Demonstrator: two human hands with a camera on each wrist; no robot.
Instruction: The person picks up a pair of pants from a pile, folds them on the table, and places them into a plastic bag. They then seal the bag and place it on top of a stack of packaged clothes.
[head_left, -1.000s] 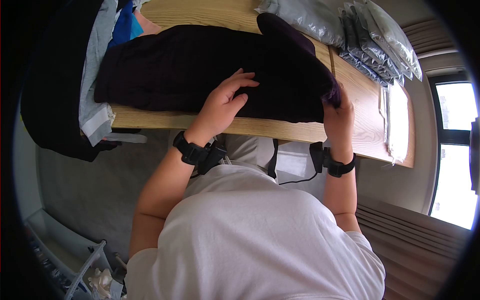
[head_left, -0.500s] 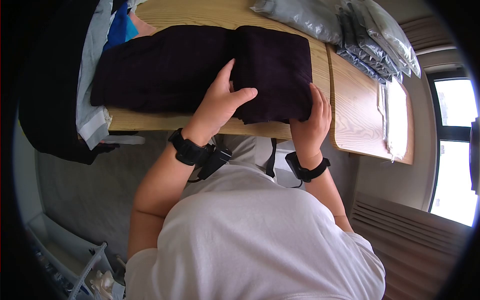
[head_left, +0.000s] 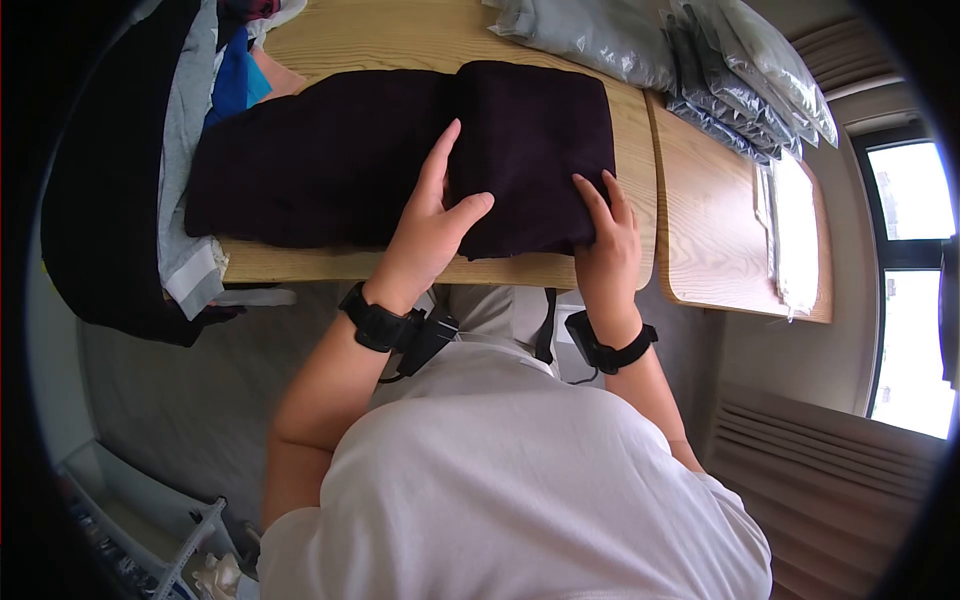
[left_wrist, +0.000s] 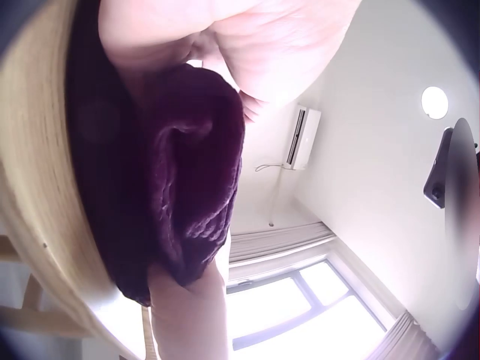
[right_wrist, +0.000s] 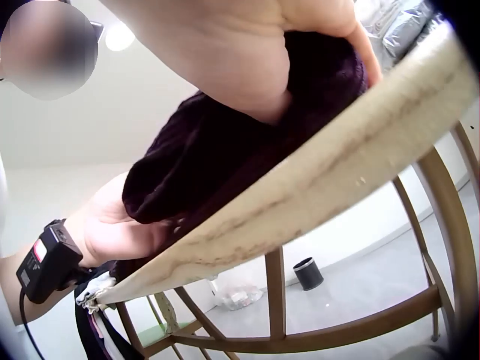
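Note:
A dark purple, plush-looking garment (head_left: 320, 160) lies along the table's front edge, its right end folded over into a thick block (head_left: 535, 140). At the inner edge of that fold is my left hand (head_left: 425, 225), its index finger stretched along the edge and its thumb pointing across the block. My right hand (head_left: 608, 245) rests at the block's right front corner with spread fingers on the cloth. Its thumb is hidden. From the left wrist, the rolled end of the fold (left_wrist: 199, 165) shows below my palm. The right wrist view shows the cloth (right_wrist: 210, 150) between both hands.
Plastic-bagged garments (head_left: 590, 45) lie at the back, with a stack of more bags (head_left: 745, 75) to the right. White sheets (head_left: 793, 240) sit on the right-hand table (head_left: 705, 230). Grey and black clothes (head_left: 180, 170) hang over the left end. A bin (head_left: 150, 500) stands lower left.
The garment's right end has been folded leftward onto itself and lies flat. My right hand moved left with it, then its fingers came to rest on top. My left hand moved slightly left.

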